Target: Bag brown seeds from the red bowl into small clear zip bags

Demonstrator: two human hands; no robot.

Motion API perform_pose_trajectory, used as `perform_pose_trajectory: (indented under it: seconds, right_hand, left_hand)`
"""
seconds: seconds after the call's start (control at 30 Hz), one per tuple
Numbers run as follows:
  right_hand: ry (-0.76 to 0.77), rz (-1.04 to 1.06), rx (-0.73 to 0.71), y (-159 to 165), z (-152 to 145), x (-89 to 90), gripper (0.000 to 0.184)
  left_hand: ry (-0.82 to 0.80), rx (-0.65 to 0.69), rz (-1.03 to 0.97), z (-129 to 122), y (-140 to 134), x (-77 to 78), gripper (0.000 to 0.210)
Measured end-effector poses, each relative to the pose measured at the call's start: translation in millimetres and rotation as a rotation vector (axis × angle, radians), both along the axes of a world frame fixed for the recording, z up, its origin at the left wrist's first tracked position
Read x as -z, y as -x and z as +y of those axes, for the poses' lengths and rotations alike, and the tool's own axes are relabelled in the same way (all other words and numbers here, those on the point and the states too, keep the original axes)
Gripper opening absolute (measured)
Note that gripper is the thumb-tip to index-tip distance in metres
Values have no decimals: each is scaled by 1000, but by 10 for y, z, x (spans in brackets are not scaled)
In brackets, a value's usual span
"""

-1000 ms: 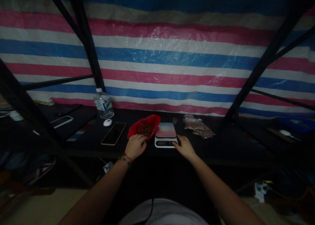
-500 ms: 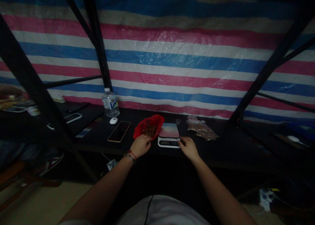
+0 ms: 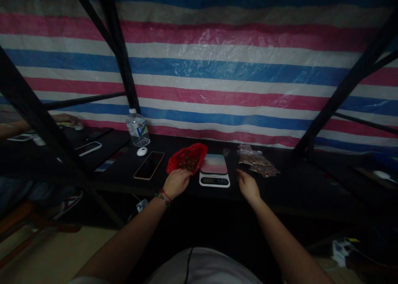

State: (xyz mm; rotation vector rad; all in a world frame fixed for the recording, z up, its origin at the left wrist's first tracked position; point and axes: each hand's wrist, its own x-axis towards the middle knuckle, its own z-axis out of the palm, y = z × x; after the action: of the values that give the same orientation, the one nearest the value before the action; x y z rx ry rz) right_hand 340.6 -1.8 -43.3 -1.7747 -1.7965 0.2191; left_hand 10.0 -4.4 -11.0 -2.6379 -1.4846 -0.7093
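Just right of the scale (image 3: 214,164), my right hand (image 3: 248,186) has left its edge, fingers loose and empty, leaving it untouched on the desk (image 3: 298,182). My left hand (image 3: 177,183) touches the near rim of the red bag (image 3: 174,161) beside it; whether it grips, I can't tell.

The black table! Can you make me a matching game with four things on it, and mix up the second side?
Column one
A. Scale
B. Bottle
C. Clear packets
D. Left hand

Column two
1. Standing upright with a white cap
2. At the near edge of the red bag
3. Lying farthest right of the four
4. White around a dark display

Right pairs
A-4: the scale is white around its display.
B-1: the bottle stands upright, white cap on.
C-3: the clear packets lie farthest right.
D-2: the left hand is at the red bag.
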Motion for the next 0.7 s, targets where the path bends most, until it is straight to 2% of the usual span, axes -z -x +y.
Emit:
perform_pose_trajectory:
  seconds: [0.1, 0.23, 0.37, 0.47, 0.57, 0.63, 0.7]
  right_hand:
    - [-2, 25, -20, 12, 24, 18, 50]
    - [-85, 66, -13, -1, 46, 54, 42]
    - [-172, 59, 23, -141, 105, 9, 37]
    - [-129, -25, 172, -302, 228, -153, 45]
    - [-8, -107, 308, -460, 470, -395, 62]
    - [79, -143, 327, -550, 690, -548, 67]
    - [148, -176, 262, -626, 920, -656, 67]
  left_hand:
    - [-5, -53, -5, 19, 36, -35, 28]
    - [2, -132, -47, 41, 85, -59, 29]
    - [18, -49, -43, 28, 63, -55, 27]
    - [12, -16, -44, 5, 16, -39, 27]
    - [27, -19, -37, -12, -20, -16, 26]
    - [31, -21, -33, -14, -31, 4, 26]
    - [28, -16, -37, -9, -30, 26, 26]
